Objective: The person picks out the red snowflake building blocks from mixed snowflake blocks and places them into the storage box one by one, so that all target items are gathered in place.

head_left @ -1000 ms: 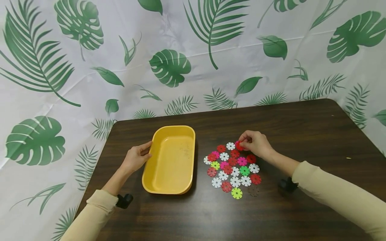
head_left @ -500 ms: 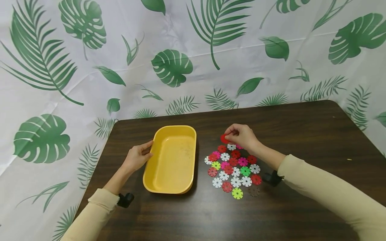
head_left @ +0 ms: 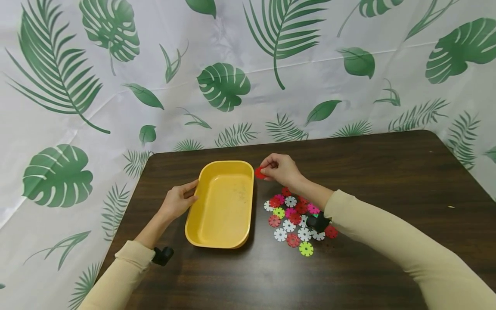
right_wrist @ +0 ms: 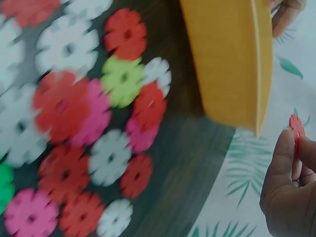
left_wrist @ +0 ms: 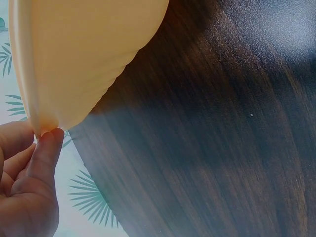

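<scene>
No text, label, brand, number or sign can be read in any view: neither on the yellow tray (head_left: pixel 221 211), nor on the notched discs (head_left: pixel 295 218), nor on the table (head_left: pixel 232 275), nor on the leaf-patterned cloth (head_left: pixel 255 77) behind it.

I pinch a notched red disc (head_left: pixel 258 173) just beside the yellow, round-cornered tray (head_left: pixel 224 206) I hold; more coloured discs (head_left: pixel 295 215) lie nearby, some overlapping.

The tray (head_left: pixel 224 211) is yellow, the pinched disc (head_left: pixel 258 173) red, the backdrop (head_left: pixel 259 101) green-leaved white.
</scene>
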`<action>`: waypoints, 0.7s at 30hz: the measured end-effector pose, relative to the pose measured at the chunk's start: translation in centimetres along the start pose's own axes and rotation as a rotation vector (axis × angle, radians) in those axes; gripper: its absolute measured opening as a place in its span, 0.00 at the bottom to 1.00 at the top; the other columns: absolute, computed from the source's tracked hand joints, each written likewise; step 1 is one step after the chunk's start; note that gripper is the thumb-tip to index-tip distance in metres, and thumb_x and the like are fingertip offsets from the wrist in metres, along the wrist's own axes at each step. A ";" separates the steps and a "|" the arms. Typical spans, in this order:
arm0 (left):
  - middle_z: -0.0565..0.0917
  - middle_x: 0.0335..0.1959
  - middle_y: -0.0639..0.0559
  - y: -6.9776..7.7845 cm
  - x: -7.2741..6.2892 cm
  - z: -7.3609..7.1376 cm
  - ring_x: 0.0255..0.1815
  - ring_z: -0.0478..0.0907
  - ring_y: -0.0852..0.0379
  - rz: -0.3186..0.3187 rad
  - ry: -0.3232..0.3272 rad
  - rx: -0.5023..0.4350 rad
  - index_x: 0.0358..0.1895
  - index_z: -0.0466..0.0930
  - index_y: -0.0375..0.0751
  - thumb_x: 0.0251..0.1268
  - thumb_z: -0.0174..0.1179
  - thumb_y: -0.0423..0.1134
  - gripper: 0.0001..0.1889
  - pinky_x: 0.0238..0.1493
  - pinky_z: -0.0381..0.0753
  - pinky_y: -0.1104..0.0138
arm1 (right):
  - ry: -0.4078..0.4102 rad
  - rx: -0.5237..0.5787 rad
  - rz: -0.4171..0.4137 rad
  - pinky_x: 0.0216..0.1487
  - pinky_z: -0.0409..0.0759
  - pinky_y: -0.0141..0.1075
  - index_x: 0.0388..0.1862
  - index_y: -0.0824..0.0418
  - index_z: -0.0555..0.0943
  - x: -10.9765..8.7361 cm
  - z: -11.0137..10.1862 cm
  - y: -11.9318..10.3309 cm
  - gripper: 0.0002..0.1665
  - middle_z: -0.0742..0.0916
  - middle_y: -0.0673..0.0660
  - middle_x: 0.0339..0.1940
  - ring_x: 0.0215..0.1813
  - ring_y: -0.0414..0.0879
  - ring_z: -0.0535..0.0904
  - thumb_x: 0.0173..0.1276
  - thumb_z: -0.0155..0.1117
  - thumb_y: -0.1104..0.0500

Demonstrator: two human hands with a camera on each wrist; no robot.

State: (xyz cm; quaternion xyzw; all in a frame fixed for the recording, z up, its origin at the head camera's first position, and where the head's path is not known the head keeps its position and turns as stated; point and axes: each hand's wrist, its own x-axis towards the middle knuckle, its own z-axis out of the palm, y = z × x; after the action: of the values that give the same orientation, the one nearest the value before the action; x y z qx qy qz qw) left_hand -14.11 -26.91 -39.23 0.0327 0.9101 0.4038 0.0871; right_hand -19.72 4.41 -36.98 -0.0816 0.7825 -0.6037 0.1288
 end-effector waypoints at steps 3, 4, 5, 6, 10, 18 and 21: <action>0.68 0.64 0.32 -0.1 0.0 -0.1 0.58 0.74 0.39 0.010 0.003 -0.002 0.67 0.61 0.28 0.64 0.54 0.24 0.27 0.51 0.81 0.57 | -0.004 0.042 0.029 0.44 0.85 0.43 0.41 0.70 0.78 0.7 1.5 -0.6 0.08 0.80 0.60 0.32 0.36 0.52 0.82 0.63 0.62 0.70; 0.68 0.64 0.32 -0.1 0.0 -0.1 0.58 0.74 0.39 0.009 0.005 -0.004 0.67 0.62 0.28 0.64 0.54 0.24 0.27 0.51 0.81 0.57 | -0.005 0.054 0.039 0.45 0.85 0.43 0.41 0.70 0.78 0.9 2.0 -0.8 0.08 0.80 0.59 0.32 0.36 0.52 0.82 0.63 0.62 0.70; 0.68 0.64 0.32 -0.1 0.0 -0.1 0.58 0.74 0.39 0.009 0.004 -0.006 0.67 0.62 0.28 0.64 0.54 0.24 0.27 0.51 0.81 0.57 | -0.003 0.066 0.046 0.45 0.84 0.44 0.40 0.70 0.78 1.2 2.6 -0.9 0.08 0.80 0.59 0.32 0.36 0.52 0.82 0.62 0.62 0.70; 0.68 0.64 0.32 -0.1 0.0 -0.1 0.58 0.74 0.39 0.011 0.005 -0.003 0.67 0.62 0.28 0.64 0.54 0.24 0.27 0.51 0.81 0.57 | -0.004 0.075 0.050 0.45 0.84 0.44 0.40 0.70 0.78 1.4 3.1 -1.1 0.08 0.80 0.59 0.32 0.35 0.51 0.82 0.62 0.62 0.70; 0.69 0.64 0.33 -0.1 0.0 -0.1 0.58 0.75 0.39 0.012 0.011 0.006 0.67 0.62 0.29 0.64 0.54 0.24 0.27 0.50 0.81 0.57 | 0.000 0.128 0.075 0.49 0.82 0.48 0.40 0.70 0.78 2.1 4.8 -1.7 0.07 0.79 0.58 0.32 0.30 0.45 0.81 0.62 0.62 0.70; 0.69 0.64 0.33 0.0 0.0 -0.1 0.57 0.75 0.40 0.011 0.011 0.012 0.67 0.62 0.29 0.64 0.55 0.24 0.27 0.50 0.81 0.57 | 0.031 0.211 0.126 0.45 0.84 0.44 0.39 0.70 0.78 3.3 7.6 -2.2 0.07 0.78 0.57 0.30 0.28 0.42 0.80 0.62 0.62 0.70; 0.69 0.64 0.32 0.0 0.1 -0.1 0.57 0.75 0.39 0.020 0.010 0.012 0.67 0.62 0.28 0.64 0.55 0.24 0.27 0.50 0.81 0.57 | 0.046 0.232 0.157 0.45 0.84 0.43 0.39 0.69 0.79 3.8 8.4 -2.3 0.06 0.78 0.56 0.30 0.26 0.41 0.79 0.62 0.62 0.70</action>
State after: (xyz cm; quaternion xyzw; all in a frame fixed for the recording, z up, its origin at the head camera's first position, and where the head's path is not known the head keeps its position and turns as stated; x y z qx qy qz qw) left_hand -14.21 -27.01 -39.16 0.0405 0.9126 0.3991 0.0783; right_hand -20.84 -5.03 -37.18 0.0091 0.7143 -0.6797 0.1664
